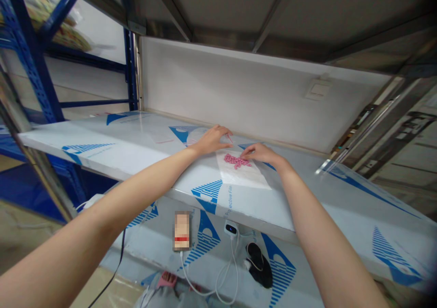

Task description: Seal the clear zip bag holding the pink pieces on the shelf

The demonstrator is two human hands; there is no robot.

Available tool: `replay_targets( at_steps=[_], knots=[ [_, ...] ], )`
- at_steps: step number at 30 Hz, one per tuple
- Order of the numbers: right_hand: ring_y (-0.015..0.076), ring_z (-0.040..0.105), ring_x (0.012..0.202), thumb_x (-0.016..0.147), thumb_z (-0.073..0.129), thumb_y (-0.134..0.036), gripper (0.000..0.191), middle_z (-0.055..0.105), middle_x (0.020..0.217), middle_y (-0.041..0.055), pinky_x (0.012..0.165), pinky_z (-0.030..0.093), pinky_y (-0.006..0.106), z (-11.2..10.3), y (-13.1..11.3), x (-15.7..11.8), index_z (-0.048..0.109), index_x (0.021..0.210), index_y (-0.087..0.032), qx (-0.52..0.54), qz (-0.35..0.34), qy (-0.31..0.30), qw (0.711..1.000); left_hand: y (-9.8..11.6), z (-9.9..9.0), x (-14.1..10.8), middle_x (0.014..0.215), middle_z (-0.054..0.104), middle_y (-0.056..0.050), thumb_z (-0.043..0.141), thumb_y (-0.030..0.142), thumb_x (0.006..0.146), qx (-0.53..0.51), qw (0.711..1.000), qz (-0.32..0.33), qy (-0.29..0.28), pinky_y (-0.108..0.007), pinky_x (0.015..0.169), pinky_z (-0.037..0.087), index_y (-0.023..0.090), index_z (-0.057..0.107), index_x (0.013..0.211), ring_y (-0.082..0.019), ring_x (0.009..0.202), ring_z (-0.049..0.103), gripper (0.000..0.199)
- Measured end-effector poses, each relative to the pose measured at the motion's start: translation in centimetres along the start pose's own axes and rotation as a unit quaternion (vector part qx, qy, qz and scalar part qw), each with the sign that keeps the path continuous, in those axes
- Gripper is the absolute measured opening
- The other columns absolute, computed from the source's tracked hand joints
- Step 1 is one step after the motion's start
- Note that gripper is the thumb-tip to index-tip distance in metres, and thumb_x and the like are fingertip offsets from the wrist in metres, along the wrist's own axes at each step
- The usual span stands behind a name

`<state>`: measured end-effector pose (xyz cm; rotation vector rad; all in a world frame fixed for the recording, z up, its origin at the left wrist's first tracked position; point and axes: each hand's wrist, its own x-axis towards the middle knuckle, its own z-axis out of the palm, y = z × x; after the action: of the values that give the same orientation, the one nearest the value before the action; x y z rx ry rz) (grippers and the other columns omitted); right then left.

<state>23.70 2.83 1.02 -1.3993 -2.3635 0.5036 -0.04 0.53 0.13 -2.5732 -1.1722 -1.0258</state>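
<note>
Pink pieces [235, 161]: a loose cluster on a white sheet [245, 178], which lies on the film-covered shelf [136, 144].
Right hand [262, 153]: fingertips drawn together at the cluster's right edge; whether they grasp a piece cannot be told.
Left hand [212, 140]: fingers curved above the sheet's far left corner; its grip cannot be told.
Lower level: a white cable [186, 274] and a black pouch-like object [261, 269].

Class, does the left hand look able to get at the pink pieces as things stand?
Probably yes: the left hand is close to the pink pieces, with nothing visibly blocking the way, though the right hand is at them too.
</note>
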Motion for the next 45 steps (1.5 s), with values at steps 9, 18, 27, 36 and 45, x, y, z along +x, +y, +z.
replay_targets(
  at_steps=[9,18,27,36,45],
  knots=[
    [0.0232,0.068,0.078,0.070,0.075,-0.021,0.004,0.074,0.081,0.0061,0.074,0.050,0.031,0.4,-0.4,0.0,0.077,0.073,-0.020,-0.013,0.000,0.073,0.997,-0.1,0.0,0.0,0.115,0.066,-0.009,0.068,0.036,0.086,0.004,1.000,-0.002,-0.011,-0.035,0.099,0.043,0.016,0.061,0.113,-0.025,0.115,0.055,0.034],
    [0.0196,0.063,0.076,0.073,0.073,-0.038,0.023,0.074,0.088,0.0084,0.076,0.049,0.031,0.6,-1.7,0.9,0.075,0.082,-0.017,0.126,-0.085,0.194,0.969,0.4,0.4,0.0,0.116,0.066,-0.008,0.065,0.039,0.088,0.001,1.000,0.015,-0.017,-0.034,0.099,0.043,0.017,0.060,0.115,-0.023,0.115,0.054,0.036],
    [0.0191,0.063,0.077,0.081,0.069,-0.035,0.018,0.075,0.088,0.0060,0.077,0.048,0.031,1.3,-1.5,1.5,0.077,0.086,-0.020,0.046,-0.067,0.242,0.967,0.2,0.6,0.1,0.114,0.067,-0.008,0.066,0.040,0.088,-0.012,1.000,0.014,-0.009,-0.034,0.098,0.044,0.017,0.062,0.113,-0.024,0.114,0.056,0.034],
    [0.0204,0.067,0.083,0.084,0.069,-0.028,0.013,0.076,0.094,0.0020,0.079,0.046,0.031,2.2,-2.1,0.4,0.079,0.093,-0.025,-0.049,-0.032,0.142,0.988,-0.9,0.6,0.1,0.112,0.067,-0.009,0.069,0.036,0.085,-0.039,0.999,-0.012,0.020,-0.036,0.098,0.045,0.016,0.063,0.107,-0.023,0.110,0.058,0.031],
    [0.0257,0.067,0.099,0.086,0.067,-0.023,0.012,0.075,0.100,0.0031,0.093,0.042,0.040,3.3,-4.5,-0.1,0.079,0.090,-0.025,-0.141,-0.036,0.111,0.983,-1.0,0.7,0.3,0.112,0.067,-0.008,0.069,0.036,0.084,-0.029,0.999,-0.013,0.006,-0.035,0.100,0.043,0.017,0.063,0.113,-0.023,0.114,0.057,0.035]
  ],
)
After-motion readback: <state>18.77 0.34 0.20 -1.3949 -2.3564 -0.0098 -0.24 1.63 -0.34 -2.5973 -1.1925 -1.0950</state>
